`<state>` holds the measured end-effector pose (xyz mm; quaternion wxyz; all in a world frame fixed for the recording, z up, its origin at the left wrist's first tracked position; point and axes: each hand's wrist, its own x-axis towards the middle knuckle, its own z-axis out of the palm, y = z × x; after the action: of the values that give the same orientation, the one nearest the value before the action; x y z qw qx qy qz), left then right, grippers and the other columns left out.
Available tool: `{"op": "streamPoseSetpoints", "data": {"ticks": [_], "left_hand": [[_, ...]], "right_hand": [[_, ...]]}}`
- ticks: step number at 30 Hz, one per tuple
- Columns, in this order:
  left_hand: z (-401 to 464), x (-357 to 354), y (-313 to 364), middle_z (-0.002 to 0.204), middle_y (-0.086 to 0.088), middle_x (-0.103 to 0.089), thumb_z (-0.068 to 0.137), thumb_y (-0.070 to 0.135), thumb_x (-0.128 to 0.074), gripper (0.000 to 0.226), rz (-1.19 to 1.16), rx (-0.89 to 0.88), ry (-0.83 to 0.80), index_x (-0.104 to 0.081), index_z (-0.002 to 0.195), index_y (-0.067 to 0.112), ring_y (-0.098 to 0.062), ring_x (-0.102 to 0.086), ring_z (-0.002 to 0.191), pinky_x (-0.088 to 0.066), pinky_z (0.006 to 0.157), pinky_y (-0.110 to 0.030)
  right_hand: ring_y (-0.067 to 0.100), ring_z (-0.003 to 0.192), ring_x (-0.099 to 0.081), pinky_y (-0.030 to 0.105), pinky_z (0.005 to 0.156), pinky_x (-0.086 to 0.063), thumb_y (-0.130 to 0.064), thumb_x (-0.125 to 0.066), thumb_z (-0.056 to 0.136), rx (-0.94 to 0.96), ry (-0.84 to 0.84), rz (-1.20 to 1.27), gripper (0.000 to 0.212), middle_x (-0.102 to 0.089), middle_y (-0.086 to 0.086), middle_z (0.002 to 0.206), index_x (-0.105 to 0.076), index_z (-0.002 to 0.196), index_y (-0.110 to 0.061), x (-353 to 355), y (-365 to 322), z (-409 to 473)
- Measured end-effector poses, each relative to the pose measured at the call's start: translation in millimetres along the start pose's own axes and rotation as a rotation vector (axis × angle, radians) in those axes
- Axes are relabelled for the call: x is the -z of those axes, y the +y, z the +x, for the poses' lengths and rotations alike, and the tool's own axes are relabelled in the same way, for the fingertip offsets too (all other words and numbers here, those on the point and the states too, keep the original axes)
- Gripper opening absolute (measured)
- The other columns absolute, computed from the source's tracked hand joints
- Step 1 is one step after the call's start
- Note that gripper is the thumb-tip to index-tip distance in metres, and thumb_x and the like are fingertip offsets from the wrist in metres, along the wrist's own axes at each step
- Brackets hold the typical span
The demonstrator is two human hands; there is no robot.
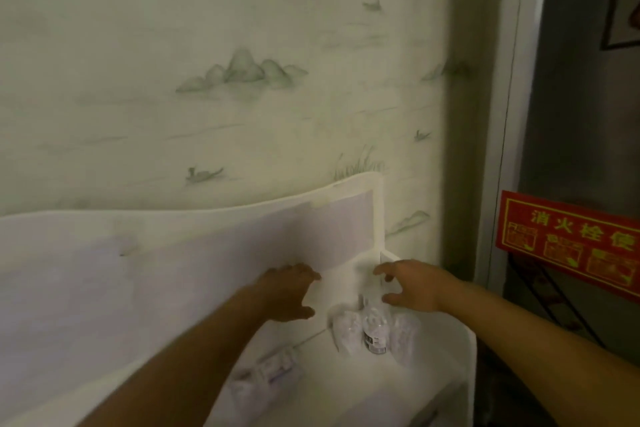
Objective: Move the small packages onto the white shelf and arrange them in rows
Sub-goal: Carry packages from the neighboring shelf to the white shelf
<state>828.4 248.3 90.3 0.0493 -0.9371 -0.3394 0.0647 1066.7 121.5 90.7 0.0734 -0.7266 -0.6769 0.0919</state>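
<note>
White shelf (346,388): against wallpapered wall (207,80), curved back panel behind; front edge cut off at bottom of view.
Small packages: two pale pouches (346,333) upright at the shelf's right rear, either side of a small clear bottle (374,331); printing unreadable through blur. More packages (266,374) lie flat nearer the front, partly hidden by the left forearm, count unclear.
Left hand (289,291): over the shelf's rear, fingers spread, holding nothing.
Right hand (412,284): apart from the left, above the bottle, fingers loosely parted, empty.
Red sign (568,243): right, cropped
</note>
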Motion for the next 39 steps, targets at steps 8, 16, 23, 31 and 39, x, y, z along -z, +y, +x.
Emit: {"op": "streamPoseSetpoints", "data": {"ticks": [8,16,23,31,39], "left_hand": [[-81.4,42.0,-43.7,0.15,0.007,-0.036,0.091,0.043,-0.055,0.057,0.029,0.047,0.145,-0.035,0.143,0.033,-0.016,-0.041,0.133,-0.036,0.108,-0.031],[-206.5,40.9,-79.4,0.152,0.005,-0.034,0.091,0.043,-0.055,0.06,0.055,0.203,0.08,-0.031,0.145,0.032,-0.02,-0.04,0.134,-0.036,0.108,-0.036],[-359.2,31.8,-140.3,0.149,0.006,-0.039,0.09,0.043,-0.054,0.059,0.049,0.365,0.129,-0.032,0.144,0.035,-0.018,-0.041,0.133,-0.035,0.109,-0.035],[-559.8,6.3,-199.5,0.146,0.004,-0.044,0.092,0.043,-0.053,0.053,-0.001,0.492,0.218,-0.038,0.141,0.031,-0.018,-0.043,0.131,-0.039,0.105,-0.035],[-704.2,-40.4,-226.4,0.148,0.009,-0.041,0.093,0.043,-0.052,0.052,-0.093,0.597,0.269,-0.037,0.142,0.034,-0.013,-0.041,0.133,-0.038,0.107,-0.033]], "right_hand": [[0.013,0.123,-0.049,0.027,0.101,-0.039,-0.046,-0.059,0.089,0.172,0.079,0.052,0.061,-0.051,-0.006,0.137,-0.035,0.143,-0.032,17.5,-63.4,28.3],[0.015,0.121,-0.051,0.03,0.1,-0.042,-0.046,-0.06,0.088,0.377,0.039,0.042,0.056,-0.053,-0.005,0.134,-0.043,0.138,-0.03,2.0,-191.7,33.6],[0.016,0.121,-0.05,0.03,0.103,-0.039,-0.047,-0.06,0.087,0.502,0.076,0.048,0.054,-0.054,-0.006,0.131,-0.045,0.136,-0.03,-16.3,-340.0,0.2],[0.019,0.127,-0.04,0.035,0.104,-0.038,-0.046,-0.054,0.091,0.623,0.165,-0.022,0.049,-0.05,-0.004,0.136,-0.044,0.136,-0.03,-65.5,-523.7,-83.9],[0.022,0.125,-0.044,0.039,0.102,-0.042,-0.046,-0.057,0.089,0.723,0.093,-0.073,0.051,-0.051,0.0,0.135,-0.045,0.136,-0.028,-90.5,-663.9,-142.4]]}}
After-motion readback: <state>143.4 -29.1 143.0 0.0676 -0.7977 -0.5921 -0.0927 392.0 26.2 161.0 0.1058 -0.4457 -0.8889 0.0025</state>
